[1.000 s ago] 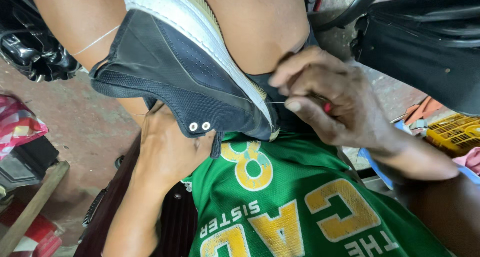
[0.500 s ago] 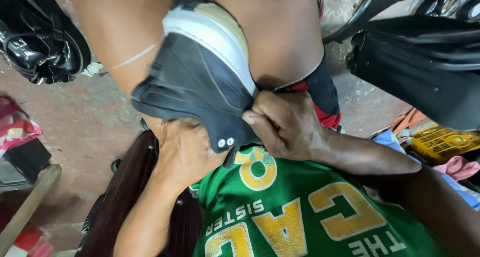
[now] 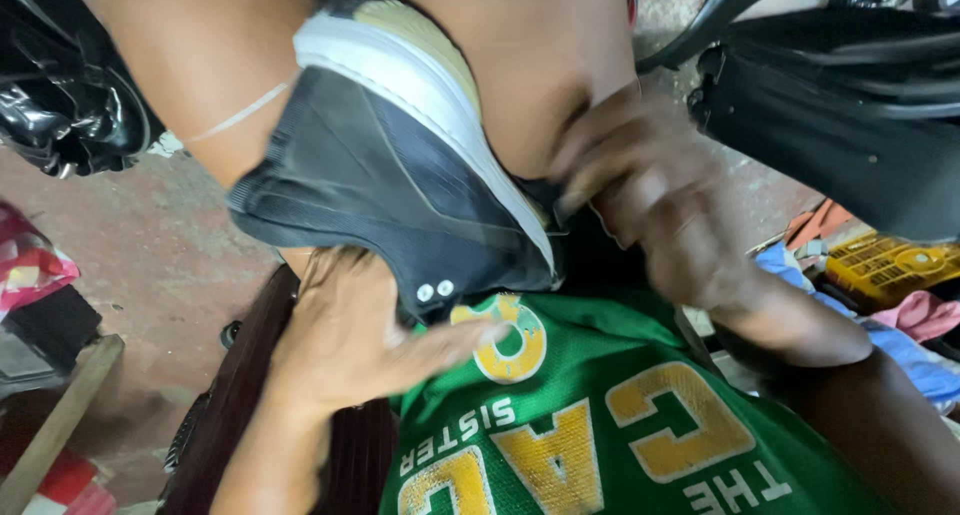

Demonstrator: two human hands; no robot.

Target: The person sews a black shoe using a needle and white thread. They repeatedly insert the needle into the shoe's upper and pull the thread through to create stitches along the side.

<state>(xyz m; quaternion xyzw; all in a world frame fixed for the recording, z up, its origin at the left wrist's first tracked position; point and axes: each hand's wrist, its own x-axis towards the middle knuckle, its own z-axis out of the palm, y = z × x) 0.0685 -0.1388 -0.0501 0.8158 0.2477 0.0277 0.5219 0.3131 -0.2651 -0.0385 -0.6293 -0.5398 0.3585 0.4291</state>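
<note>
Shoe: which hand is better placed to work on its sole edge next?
Right, probably. The right hand is blurred but sits at the sole edge of the shoe, fingers pinching there. The left hand lies under the shoe, bracing it.

Dark navy canvas shoe [image 3: 400, 205] with a thick white rubber sole, held tilted on its side

The sole is turned up and to the right, with a tan tread patch seen at its top. Two small metal eyelets are set near the lower edge. The shoe is pressed between bare legs, above a green printed shirt.
</note>
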